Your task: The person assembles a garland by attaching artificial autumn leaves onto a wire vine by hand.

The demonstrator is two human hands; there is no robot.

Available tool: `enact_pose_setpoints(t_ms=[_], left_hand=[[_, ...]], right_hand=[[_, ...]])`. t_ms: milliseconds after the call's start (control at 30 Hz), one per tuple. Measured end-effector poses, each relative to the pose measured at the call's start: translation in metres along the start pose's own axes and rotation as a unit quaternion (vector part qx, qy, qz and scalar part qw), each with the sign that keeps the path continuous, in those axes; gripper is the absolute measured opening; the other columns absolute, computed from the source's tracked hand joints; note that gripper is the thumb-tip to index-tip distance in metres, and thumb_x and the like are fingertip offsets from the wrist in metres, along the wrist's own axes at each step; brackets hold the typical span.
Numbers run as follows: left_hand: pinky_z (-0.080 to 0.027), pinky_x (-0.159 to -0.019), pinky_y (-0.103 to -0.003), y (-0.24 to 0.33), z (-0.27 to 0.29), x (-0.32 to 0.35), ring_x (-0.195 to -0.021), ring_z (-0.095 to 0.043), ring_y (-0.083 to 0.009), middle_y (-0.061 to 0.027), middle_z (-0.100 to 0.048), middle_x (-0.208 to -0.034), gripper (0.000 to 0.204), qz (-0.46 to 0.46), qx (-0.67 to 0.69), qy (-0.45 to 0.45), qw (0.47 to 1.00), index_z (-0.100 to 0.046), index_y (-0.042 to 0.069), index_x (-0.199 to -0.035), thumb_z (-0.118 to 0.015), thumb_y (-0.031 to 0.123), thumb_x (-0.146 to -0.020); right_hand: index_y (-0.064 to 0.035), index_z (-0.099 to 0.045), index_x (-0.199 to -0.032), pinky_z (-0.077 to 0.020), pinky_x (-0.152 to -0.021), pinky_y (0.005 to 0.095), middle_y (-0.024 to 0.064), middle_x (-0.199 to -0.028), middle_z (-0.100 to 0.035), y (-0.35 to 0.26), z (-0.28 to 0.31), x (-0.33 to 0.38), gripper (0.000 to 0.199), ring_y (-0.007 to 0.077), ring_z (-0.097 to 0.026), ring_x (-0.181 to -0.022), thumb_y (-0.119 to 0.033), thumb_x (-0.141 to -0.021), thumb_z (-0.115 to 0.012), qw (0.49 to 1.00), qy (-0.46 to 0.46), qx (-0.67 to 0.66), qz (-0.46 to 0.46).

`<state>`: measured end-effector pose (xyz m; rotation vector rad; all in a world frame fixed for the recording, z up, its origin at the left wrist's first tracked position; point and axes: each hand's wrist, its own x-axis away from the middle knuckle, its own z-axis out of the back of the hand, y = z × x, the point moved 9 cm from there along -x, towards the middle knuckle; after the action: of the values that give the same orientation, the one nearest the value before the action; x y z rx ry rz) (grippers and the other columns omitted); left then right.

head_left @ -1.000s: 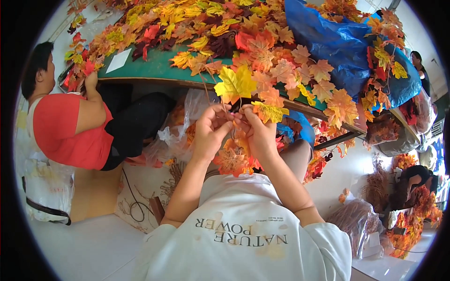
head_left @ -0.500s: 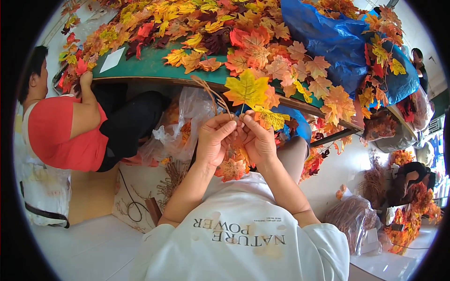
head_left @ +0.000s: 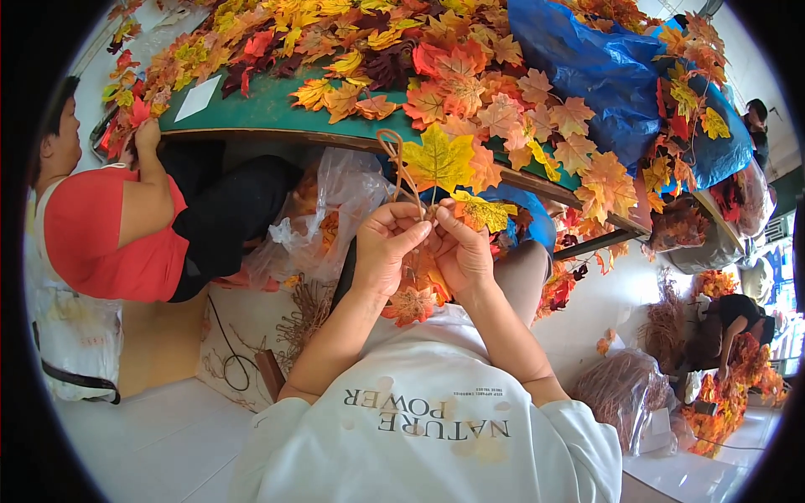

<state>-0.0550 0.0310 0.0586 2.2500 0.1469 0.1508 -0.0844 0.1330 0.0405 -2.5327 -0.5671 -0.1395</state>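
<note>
Two hands are closed on a leafy twig: left hand (head_left: 387,247) pinching the brown stem (head_left: 401,168), right hand (head_left: 459,247) beneath the yellow leaf (head_left: 438,159). Leaves could be pulled off if twisted hard.

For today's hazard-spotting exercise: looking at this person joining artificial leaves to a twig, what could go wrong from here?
1. The thin brown looped twig stands free above the left hand; it might snap or slip out.
2. The yellow fabric maple leaf is pinched only at its base by the right hand; it could pull off.
3. Loose orange leaves below the hands may drop.
</note>
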Motion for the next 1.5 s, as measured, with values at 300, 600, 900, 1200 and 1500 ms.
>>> enact_pose_setpoints(t_ms=[300,600,900,1200,1500], left_hand=[[-0.051,-0.066,-0.022,0.0,-0.001,-0.002,-0.069,-0.06,-0.0096,-0.0046,-0.064,-0.082,0.017,0.01,-0.004,-0.003,1.0,-0.06,0.001,-0.093,-0.064,-0.005,-0.077],[-0.052,-0.069,-0.023,0.002,0.0,0.0,-0.073,-0.06,-0.01,-0.0062,-0.064,-0.083,0.015,-0.049,-0.038,-0.012,0.998,-0.061,-0.002,-0.09,-0.064,-0.009,-0.077],[-0.051,-0.07,-0.022,-0.005,0.005,-0.002,-0.074,-0.062,-0.0113,-0.0077,-0.065,-0.083,0.015,-0.057,-0.054,-0.027,0.997,-0.062,-0.002,-0.09,-0.061,-0.011,-0.078],[-0.047,-0.076,-0.02,-0.012,0.001,-0.01,-0.08,-0.058,-0.0082,0.0008,-0.058,-0.082,0.024,-0.028,-0.063,-0.082,0.994,-0.061,-0.001,-0.103,-0.061,-0.007,-0.08],[-0.047,-0.08,-0.023,0.023,0.0,-0.012,-0.091,-0.059,-0.0127,-0.0068,-0.058,-0.103,0.044,-0.093,-0.065,-0.056,0.992,-0.049,0.003,-0.126,-0.058,-0.002,-0.083]], right_hand=[[-0.0036,-0.058,-0.097,-0.0525,-0.067,0.0215,0.0045,-0.088,-0.062,-0.002,0.001,0.0,0.017,0.0119,-0.062,-0.077,0.002,-0.081,-0.062,1.0,0.007,0.023,0.016],[-0.0041,-0.055,-0.098,-0.0469,-0.064,0.023,0.0036,-0.086,-0.06,-0.012,0.009,0.003,0.023,0.0122,-0.06,-0.073,0.004,-0.079,-0.063,0.988,0.001,0.12,0.094],[-0.0032,-0.056,-0.1,-0.0452,-0.076,0.0261,0.0025,-0.091,-0.058,-0.014,0.013,0.008,0.021,0.0113,-0.056,-0.084,-0.003,-0.081,-0.064,0.952,-0.046,0.283,0.105],[-0.0028,-0.059,-0.095,-0.045,-0.072,0.0236,0.0003,-0.088,-0.059,-0.025,0.006,0.009,0.015,0.0087,-0.054,-0.079,-0.002,-0.081,-0.064,0.884,-0.068,0.445,0.13],[-0.0021,-0.049,-0.108,-0.0483,-0.064,0.0251,0.0057,-0.09,-0.054,0.004,0.015,0.008,0.021,0.0134,-0.057,-0.074,0.002,-0.087,-0.05,0.835,-0.113,0.524,0.128]])
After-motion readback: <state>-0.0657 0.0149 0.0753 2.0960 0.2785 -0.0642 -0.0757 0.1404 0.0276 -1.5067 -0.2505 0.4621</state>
